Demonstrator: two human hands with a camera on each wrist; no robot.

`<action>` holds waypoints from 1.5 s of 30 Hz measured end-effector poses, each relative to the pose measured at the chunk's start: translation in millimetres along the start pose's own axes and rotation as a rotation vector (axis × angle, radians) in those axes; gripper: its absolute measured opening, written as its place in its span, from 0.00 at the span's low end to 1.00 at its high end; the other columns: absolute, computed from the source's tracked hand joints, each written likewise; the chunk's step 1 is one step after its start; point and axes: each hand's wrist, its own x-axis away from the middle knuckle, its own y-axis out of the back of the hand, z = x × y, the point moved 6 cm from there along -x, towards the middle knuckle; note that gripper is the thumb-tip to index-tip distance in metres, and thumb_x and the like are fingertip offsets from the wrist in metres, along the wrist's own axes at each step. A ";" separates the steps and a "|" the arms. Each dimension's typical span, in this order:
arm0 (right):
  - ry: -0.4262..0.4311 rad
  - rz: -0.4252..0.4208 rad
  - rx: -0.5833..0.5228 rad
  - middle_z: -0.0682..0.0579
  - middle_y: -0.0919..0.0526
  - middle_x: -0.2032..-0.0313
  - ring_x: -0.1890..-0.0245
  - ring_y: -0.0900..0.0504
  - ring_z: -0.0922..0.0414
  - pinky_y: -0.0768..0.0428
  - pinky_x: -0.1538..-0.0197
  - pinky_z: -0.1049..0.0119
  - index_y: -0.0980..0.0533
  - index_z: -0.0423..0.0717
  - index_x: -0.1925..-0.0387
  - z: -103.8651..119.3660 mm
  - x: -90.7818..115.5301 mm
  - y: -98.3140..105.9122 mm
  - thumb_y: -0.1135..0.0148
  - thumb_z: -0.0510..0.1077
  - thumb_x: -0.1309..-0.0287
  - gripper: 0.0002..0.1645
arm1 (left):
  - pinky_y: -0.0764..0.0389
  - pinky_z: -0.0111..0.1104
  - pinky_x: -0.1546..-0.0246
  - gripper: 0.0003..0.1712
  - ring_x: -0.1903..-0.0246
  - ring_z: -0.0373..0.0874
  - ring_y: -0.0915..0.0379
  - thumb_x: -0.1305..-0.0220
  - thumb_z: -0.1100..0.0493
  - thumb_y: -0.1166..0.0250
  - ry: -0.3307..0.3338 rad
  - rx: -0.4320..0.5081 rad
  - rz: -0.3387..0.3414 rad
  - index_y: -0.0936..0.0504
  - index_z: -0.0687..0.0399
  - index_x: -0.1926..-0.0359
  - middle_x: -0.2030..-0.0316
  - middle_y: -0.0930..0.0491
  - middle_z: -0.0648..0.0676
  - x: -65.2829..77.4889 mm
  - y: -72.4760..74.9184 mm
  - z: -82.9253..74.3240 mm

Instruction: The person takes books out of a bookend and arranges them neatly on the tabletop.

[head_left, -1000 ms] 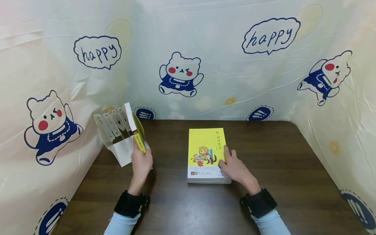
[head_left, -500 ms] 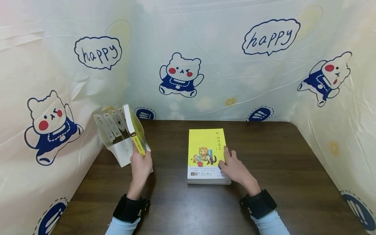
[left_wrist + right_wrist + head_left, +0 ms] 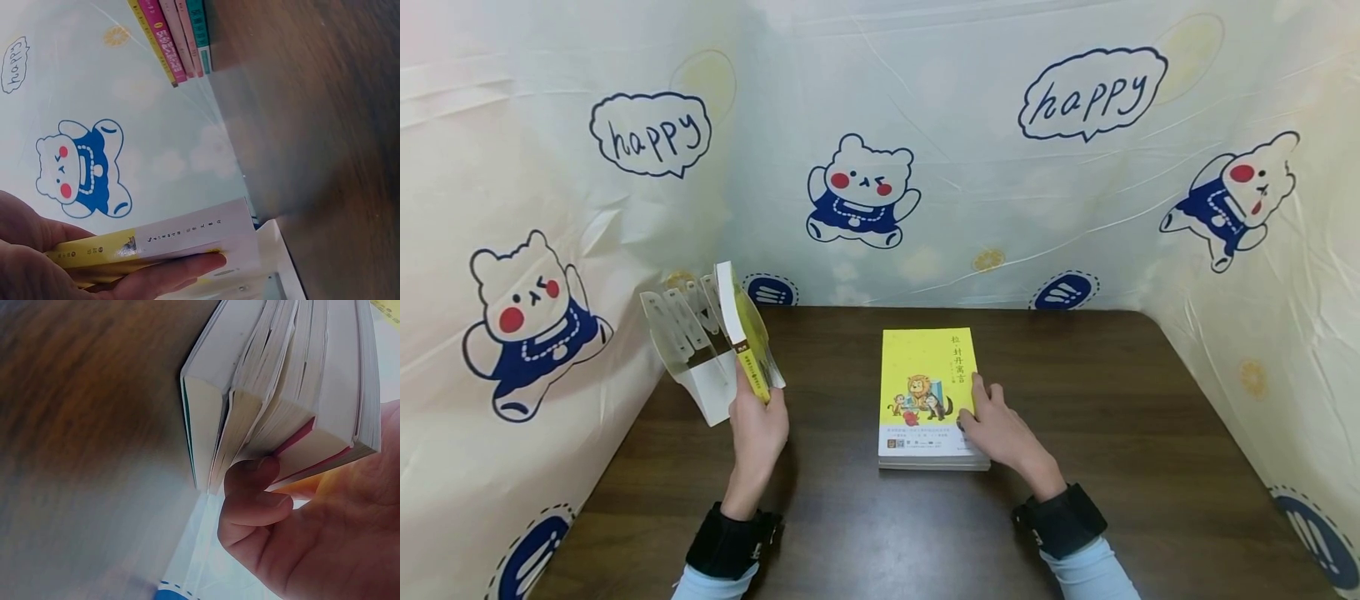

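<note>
My left hand (image 3: 758, 429) grips the lower end of a yellow-and-white book (image 3: 752, 367) that stands on edge, slightly tilted, at a white book rack (image 3: 711, 385). In the left wrist view, the fingers lie along both faces of this book (image 3: 181, 237), with its spine showing between them. A stack of books (image 3: 932, 463) lies flat at the middle of the table, a yellow-covered one (image 3: 921, 354) on top. My right hand (image 3: 1003, 429) holds its right side. In the right wrist view, curled fingers (image 3: 253, 500) touch the page edges of the stack (image 3: 281, 394); the thumb is hidden.
The dark wooden table (image 3: 865, 542) runs back to a pale curtain (image 3: 955, 208) printed with bears. Dividers (image 3: 685, 321) with slots stand in the rack at the left. Black bands (image 3: 730, 542) circle both wrists.
My left hand has slid slightly down and toward me along the book, which stays at the rack. My right hand and the stack have not visibly moved.
</note>
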 end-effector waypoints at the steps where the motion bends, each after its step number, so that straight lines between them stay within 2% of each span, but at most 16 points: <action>1: 0.000 0.000 0.001 0.31 0.39 0.33 0.60 0.23 0.43 0.27 0.66 0.57 0.59 0.40 0.17 0.2 0.0 0.1 0.51 0.52 0.24 0.47 | 0.23 0.50 0.73 0.48 0.53 0.67 0.21 0.30 0.74 0.47 -0.001 0.000 0.000 0.54 0.45 0.16 0.26 0.35 0.74 0.5 0.6 -0.6; 6: -0.003 0.004 0.001 0.31 0.39 0.33 0.60 0.23 0.43 0.27 0.66 0.58 0.59 0.40 0.17 0.6 0.1 0.1 0.51 0.52 0.24 0.47 | 0.26 0.44 0.80 0.47 0.55 0.67 0.21 0.29 0.73 0.48 0.026 -0.004 0.008 0.55 0.46 0.16 0.25 0.35 0.74 3.6 4.5 -2.2; 10: -0.003 0.004 0.000 0.31 0.38 0.34 0.61 0.23 0.43 0.27 0.67 0.58 0.59 0.40 0.17 0.7 -0.1 -0.2 0.51 0.52 0.24 0.47 | 0.30 0.40 0.85 0.46 0.67 0.65 0.21 0.29 0.72 0.48 0.041 -0.011 0.008 0.53 0.47 0.16 0.28 0.33 0.76 6.9 9.1 -4.7; 13: -0.001 -0.001 0.005 0.31 0.39 0.33 0.60 0.22 0.42 0.26 0.65 0.57 0.59 0.39 0.17 0.2 -0.6 -0.2 0.51 0.52 0.24 0.47 | 0.33 0.39 0.88 0.44 0.79 0.58 0.25 0.29 0.71 0.47 0.031 -0.018 0.003 0.51 0.50 0.17 0.31 0.30 0.78 9.3 12.5 -7.2; 15: 0.001 -0.006 0.009 0.30 0.39 0.32 0.59 0.22 0.42 0.26 0.64 0.56 0.59 0.39 0.17 -0.3 -0.7 0.1 0.51 0.52 0.24 0.47 | 0.33 0.38 0.89 0.43 0.82 0.56 0.27 0.29 0.71 0.47 0.023 -0.019 0.005 0.49 0.51 0.17 0.32 0.29 0.78 10.8 14.1 -9.0; 18: 0.004 -0.009 0.009 0.30 0.40 0.31 0.58 0.22 0.42 0.25 0.63 0.55 0.59 0.38 0.17 -0.5 -0.8 0.3 0.51 0.52 0.24 0.47 | 0.31 0.37 0.89 0.40 0.77 0.58 0.22 0.28 0.70 0.47 0.026 -0.011 0.013 0.47 0.56 0.18 0.32 0.29 0.79 14.0 16.5 -11.3; 20: 0.005 -0.008 0.009 0.30 0.40 0.32 0.58 0.22 0.42 0.25 0.63 0.56 0.59 0.38 0.17 -0.6 -0.8 0.1 0.51 0.52 0.24 0.47 | 0.30 0.37 0.88 0.39 0.70 0.63 0.19 0.28 0.70 0.47 0.028 -0.003 0.018 0.46 0.57 0.19 0.31 0.31 0.79 16.1 17.8 -13.4; 21: 0.004 -0.007 0.009 0.30 0.39 0.32 0.58 0.22 0.42 0.25 0.63 0.56 0.59 0.38 0.17 -0.6 -0.7 0.0 0.51 0.52 0.24 0.47 | 0.30 0.37 0.88 0.38 0.66 0.66 0.19 0.27 0.70 0.47 0.030 0.000 0.021 0.46 0.58 0.19 0.30 0.31 0.79 17.1 18.6 -14.2; 27: 0.000 -0.004 0.005 0.31 0.38 0.34 0.60 0.23 0.43 0.27 0.66 0.57 0.59 0.39 0.17 -0.6 -0.1 -0.1 0.51 0.52 0.24 0.47 | 0.29 0.40 0.85 0.38 0.57 0.68 0.20 0.27 0.70 0.48 0.022 0.006 0.020 0.46 0.56 0.19 0.28 0.32 0.77 21.8 23.0 -22.3; 31: 0.001 -0.003 0.001 0.31 0.38 0.34 0.61 0.23 0.43 0.27 0.66 0.58 0.59 0.39 0.17 -0.7 -0.2 0.0 0.51 0.52 0.24 0.47 | 0.21 0.53 0.70 0.37 0.45 0.67 0.23 0.29 0.70 0.49 0.021 0.025 0.010 0.42 0.58 0.21 0.30 0.30 0.77 26.2 26.1 -28.8; 35: 0.000 -0.001 -0.002 0.31 0.38 0.34 0.61 0.23 0.43 0.27 0.66 0.58 0.59 0.39 0.17 -1.3 -0.1 -0.2 0.51 0.52 0.24 0.47 | 0.20 0.62 0.58 0.36 0.36 0.68 0.28 0.30 0.70 0.50 0.032 0.040 0.018 0.41 0.60 0.22 0.30 0.30 0.77 30.4 28.7 -35.0; 41: -0.004 0.000 -0.001 0.32 0.39 0.33 0.60 0.23 0.43 0.27 0.65 0.58 0.59 0.40 0.17 -2.2 -0.5 -0.4 0.51 0.53 0.24 0.47 | 0.21 0.69 0.52 0.40 0.32 0.72 0.34 0.28 0.71 0.49 0.033 0.079 0.051 0.49 0.55 0.19 0.26 0.35 0.76 34.4 30.3 -43.9; 45: -0.006 0.000 -0.006 0.32 0.38 0.35 0.61 0.23 0.44 0.28 0.66 0.58 0.59 0.40 0.17 -2.5 -1.0 -0.5 0.51 0.53 0.24 0.48 | 0.23 0.73 0.50 0.41 0.32 0.74 0.34 0.28 0.71 0.48 0.035 0.093 0.062 0.51 0.54 0.19 0.27 0.35 0.76 37.1 31.1 -49.5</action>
